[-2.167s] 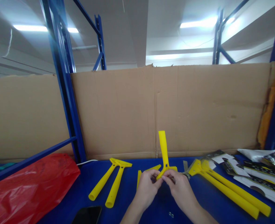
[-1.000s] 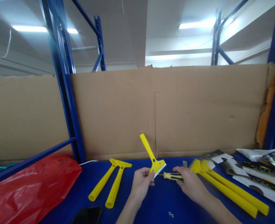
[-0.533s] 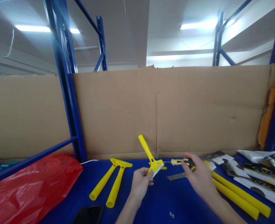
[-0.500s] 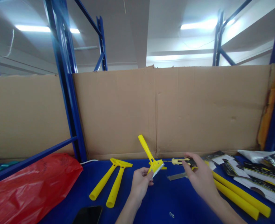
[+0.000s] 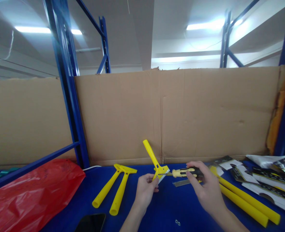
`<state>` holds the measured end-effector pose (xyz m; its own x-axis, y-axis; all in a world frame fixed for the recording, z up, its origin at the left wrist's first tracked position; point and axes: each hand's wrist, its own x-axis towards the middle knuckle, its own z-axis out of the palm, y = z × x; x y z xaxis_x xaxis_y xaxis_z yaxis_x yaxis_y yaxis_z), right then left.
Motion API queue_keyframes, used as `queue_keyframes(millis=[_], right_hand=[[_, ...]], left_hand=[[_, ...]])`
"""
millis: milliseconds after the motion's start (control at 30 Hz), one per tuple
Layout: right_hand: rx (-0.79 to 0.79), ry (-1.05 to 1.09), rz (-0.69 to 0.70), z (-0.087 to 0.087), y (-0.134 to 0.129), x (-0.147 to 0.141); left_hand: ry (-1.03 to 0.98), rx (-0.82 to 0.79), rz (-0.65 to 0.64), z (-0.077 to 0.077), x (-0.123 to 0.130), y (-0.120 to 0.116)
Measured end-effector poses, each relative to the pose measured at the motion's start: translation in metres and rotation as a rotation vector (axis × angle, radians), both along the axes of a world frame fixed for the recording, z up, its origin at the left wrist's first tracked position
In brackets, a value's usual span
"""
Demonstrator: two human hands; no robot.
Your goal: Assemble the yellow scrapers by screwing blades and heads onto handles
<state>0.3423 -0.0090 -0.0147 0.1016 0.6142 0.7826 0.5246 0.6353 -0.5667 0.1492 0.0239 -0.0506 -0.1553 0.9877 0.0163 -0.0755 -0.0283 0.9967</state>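
Observation:
My left hand (image 5: 145, 190) is closed on the head of a yellow scraper (image 5: 152, 155), whose handle points up and away to the left. A pale metal blade edge runs along the scraper's head. In my right hand (image 5: 206, 187) is a screwdriver (image 5: 181, 173) with a yellow and black handle, held level. Its shaft reaches left to the scraper's head; whether the tip sits in a screw I cannot tell. Below the screwdriver a flat metal blade (image 5: 181, 183) lies on the blue surface, partly hidden by my right hand. Small metal nuts (image 5: 178, 222) lie nearer to me.
Two yellow scraper handles (image 5: 120, 190) lie on the left, two yellow tubular handles (image 5: 247, 203) on the right. A red plastic bag (image 5: 35, 193) and a dark phone (image 5: 91, 223) are at left. Black and white packages (image 5: 270, 183) cover the right side. Cardboard (image 5: 123, 119) stands behind.
The screwdriver has moved left in my right hand, and its shaft now reaches the scraper's head. My right hand's fingers have closed around the handle. My left hand and the scraper stay nearly still.

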Motion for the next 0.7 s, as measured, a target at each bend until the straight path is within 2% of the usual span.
queue_keyframes(millis=[367,533,700], right_hand=[[0.052,-0.083,0.01,0.003,-0.002,-0.003],[0.113,-0.161,0.064,0.006,-0.005,-0.005],[0.038,-0.174,0.121,0.005,-0.007,-0.003]], left_hand=[[0.069,0.002,0.002,0.0,0.003,0.0],[0.104,0.0,0.009,-0.004,0.003,0.003],[0.147,0.01,0.011,-0.01,0.003,0.005]])
